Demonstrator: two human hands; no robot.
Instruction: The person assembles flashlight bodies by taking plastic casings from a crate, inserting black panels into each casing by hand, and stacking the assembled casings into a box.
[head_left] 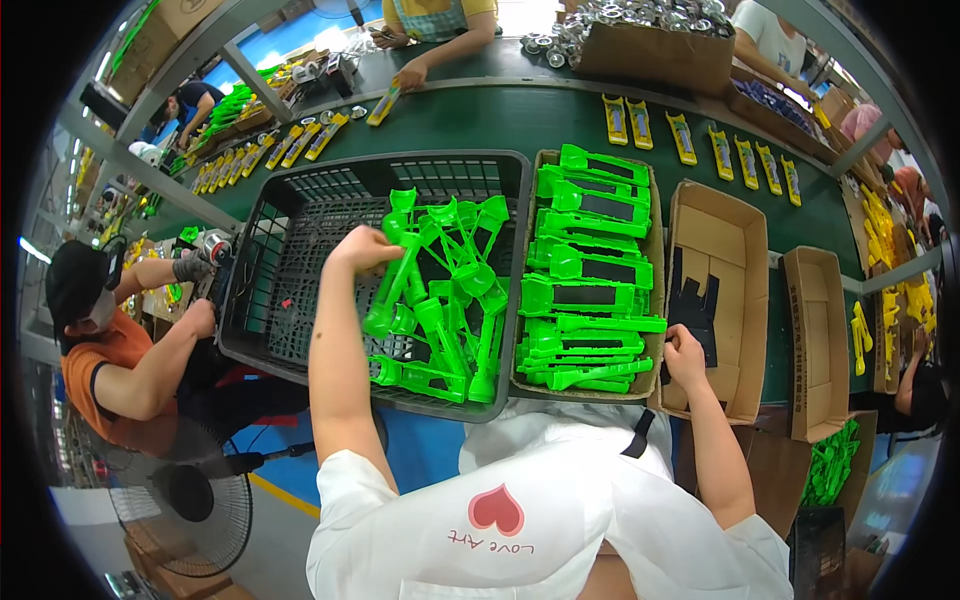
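The left hand was closed on a green part above the crate. The right hand, well apart from it, was positioned with fingers curled at the near left of the wide carton; whether it gripped anything could not be determined.

Loose parts lay tangled in the crate's right half, beneath the left hand. The middle carton, full of stacked parts, stood between the crate and the wide carton. One stacked part projected over its right rim toward the right hand. Black pads lay at the left inside the wide carton. A narrow carton stood farther right.

Yellow parts were laid out on the green table beyond. Frame posts bounded the station at left and right. A person in orange worked to the left, with a fan at the near left.

The crate's right wall stood just beside the middle carton. The crate's lattice floor was exposed in its left half; the wide carton's cardboard floor was exposed to the right of the pads.
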